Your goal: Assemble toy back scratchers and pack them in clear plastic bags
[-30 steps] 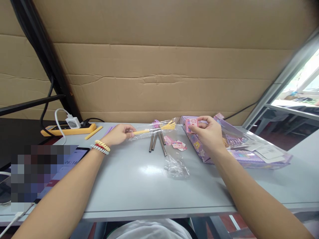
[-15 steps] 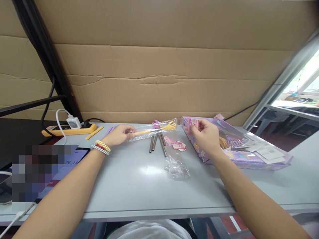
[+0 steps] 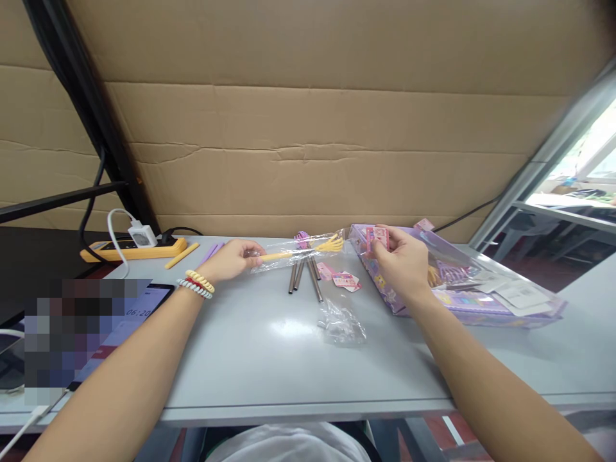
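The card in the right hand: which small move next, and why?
Perhaps the right hand should gently pull the card away from the clear bag: it pinches the card near the bag's end, the left hand holds the other end, and loose cards lie on the table. Whether card and bag are joined is unclear.

Creased brown cardboard [image 3: 312, 122] backs the glossy grey table [image 3: 240, 372].
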Available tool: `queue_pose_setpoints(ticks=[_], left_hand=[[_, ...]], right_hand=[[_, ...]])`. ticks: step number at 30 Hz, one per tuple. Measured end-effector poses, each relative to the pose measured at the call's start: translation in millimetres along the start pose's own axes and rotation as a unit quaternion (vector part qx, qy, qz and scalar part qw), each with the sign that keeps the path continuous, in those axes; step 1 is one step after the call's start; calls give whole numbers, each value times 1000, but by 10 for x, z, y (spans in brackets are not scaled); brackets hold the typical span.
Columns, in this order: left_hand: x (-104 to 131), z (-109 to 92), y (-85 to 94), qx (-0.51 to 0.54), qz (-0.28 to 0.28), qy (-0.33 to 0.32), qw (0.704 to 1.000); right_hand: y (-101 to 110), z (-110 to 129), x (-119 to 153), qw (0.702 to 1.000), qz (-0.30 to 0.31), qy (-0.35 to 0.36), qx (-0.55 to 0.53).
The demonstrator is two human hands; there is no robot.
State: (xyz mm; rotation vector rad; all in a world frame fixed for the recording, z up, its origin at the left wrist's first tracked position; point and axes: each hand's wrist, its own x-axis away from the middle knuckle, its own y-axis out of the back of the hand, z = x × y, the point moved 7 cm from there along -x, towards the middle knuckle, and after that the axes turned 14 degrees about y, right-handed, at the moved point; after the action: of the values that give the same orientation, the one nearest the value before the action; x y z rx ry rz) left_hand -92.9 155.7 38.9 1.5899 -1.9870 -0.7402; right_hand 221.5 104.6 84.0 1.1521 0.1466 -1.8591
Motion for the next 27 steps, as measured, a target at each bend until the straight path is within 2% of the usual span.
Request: queue_pose_setpoints(ticks=[7,13,17,22,25,27], left_hand=[[2,-28,-24,12,7,-17,1000],[5,-37,-44,14,14,-20,1000],[16,-46,-39,3,9,-22,1000],[14,-31,-47,-21,10,-14,1000],[13,-33,-56,-33,12,-19,999],[17,-40,-65,-45,14,-21,999]], right_hand=[[81,61,3,999,-31,-19,-8],[40,-62,11,990,-40,-75,-109],[36,-101,1,991,-28,-83,-100],[29,-57,-35,999,25,-42,-21],[15,23,-59,995,63,34,70],[-49,86,-57,985,109,94,92]])
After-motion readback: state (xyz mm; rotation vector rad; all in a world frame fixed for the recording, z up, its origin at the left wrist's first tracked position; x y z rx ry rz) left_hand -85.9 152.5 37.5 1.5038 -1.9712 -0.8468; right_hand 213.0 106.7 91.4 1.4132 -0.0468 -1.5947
